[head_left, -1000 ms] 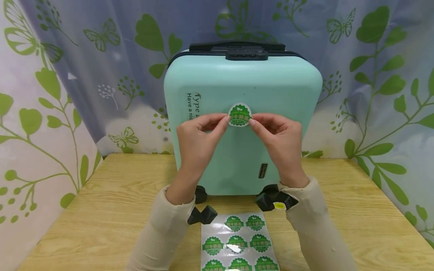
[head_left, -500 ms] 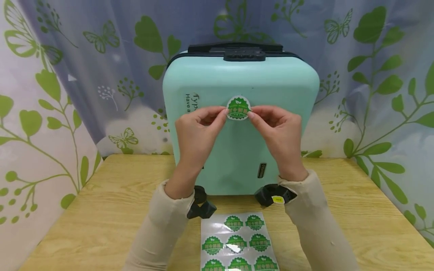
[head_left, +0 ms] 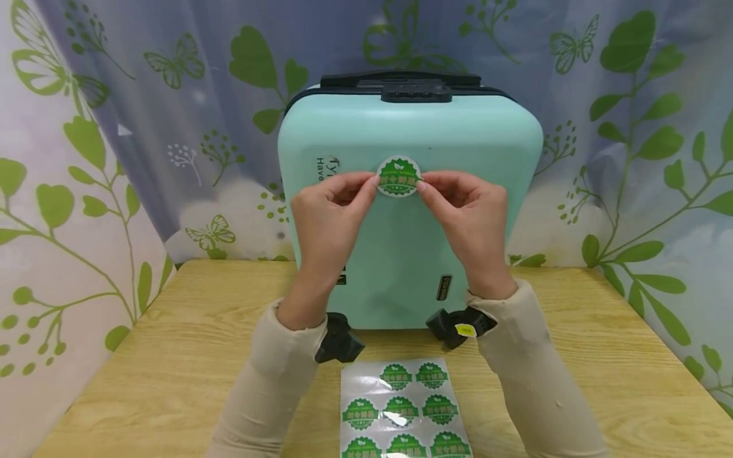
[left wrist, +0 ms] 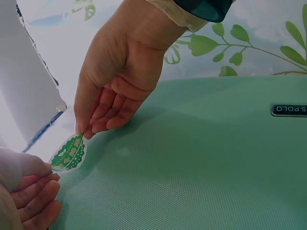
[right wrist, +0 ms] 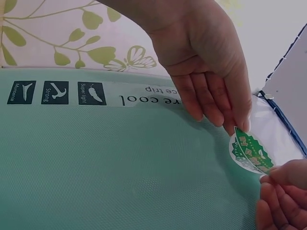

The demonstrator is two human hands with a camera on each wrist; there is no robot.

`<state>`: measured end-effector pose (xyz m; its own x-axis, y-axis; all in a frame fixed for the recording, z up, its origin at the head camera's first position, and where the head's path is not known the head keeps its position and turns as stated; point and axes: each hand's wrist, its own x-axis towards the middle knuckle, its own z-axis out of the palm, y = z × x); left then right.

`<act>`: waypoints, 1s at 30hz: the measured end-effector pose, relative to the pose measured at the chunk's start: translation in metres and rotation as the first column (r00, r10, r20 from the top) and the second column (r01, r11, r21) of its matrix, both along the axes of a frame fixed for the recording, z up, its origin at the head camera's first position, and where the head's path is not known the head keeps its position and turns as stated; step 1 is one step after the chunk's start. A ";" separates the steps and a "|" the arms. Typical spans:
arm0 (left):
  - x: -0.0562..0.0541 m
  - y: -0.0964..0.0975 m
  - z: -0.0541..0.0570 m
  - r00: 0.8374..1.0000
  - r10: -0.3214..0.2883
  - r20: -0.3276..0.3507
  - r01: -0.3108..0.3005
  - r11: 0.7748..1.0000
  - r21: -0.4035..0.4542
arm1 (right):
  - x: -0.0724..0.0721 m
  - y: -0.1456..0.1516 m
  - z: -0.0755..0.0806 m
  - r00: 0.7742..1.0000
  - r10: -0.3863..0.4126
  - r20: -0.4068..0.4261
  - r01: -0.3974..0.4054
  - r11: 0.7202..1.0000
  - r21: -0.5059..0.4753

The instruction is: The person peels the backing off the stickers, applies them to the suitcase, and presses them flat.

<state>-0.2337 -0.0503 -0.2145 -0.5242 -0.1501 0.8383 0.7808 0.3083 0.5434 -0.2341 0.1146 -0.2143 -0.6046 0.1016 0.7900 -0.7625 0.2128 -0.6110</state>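
Note:
A round green-and-white sticker (head_left: 399,176) is stretched between both hands in front of the mint-green suitcase (head_left: 395,248), near the upper middle of its face. My left hand (head_left: 329,219) pinches the sticker's left edge between thumb and index finger. On the opposite edge, my right hand (head_left: 469,213) has the same pinch. Seen from the left wrist, the sticker (left wrist: 69,154) bows and stands tilted to the suitcase shell. The right wrist view also shows the sticker (right wrist: 250,151) held at both edges. Whether its back touches the shell, I cannot tell.
On the wooden table (head_left: 189,356), a sheet of green stickers (head_left: 399,413) lies in front of the suitcase. Behind stands a leaf-and-butterfly patterned curtain (head_left: 172,127). The suitcase carries a small dark badge (head_left: 444,287) and a black top handle (head_left: 401,79).
Both hands have moved up along the suitcase face, carrying the sticker higher and slightly left. Its face now appears rounder to the head camera. The sticker sheet stays put.

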 end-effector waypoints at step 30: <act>-0.002 0.004 0.007 0.997 0.076 0.001 -0.076 0.996 -0.054 | 0.000 -0.006 0.005 0.994 -0.103 -0.036 0.104 0.994 0.030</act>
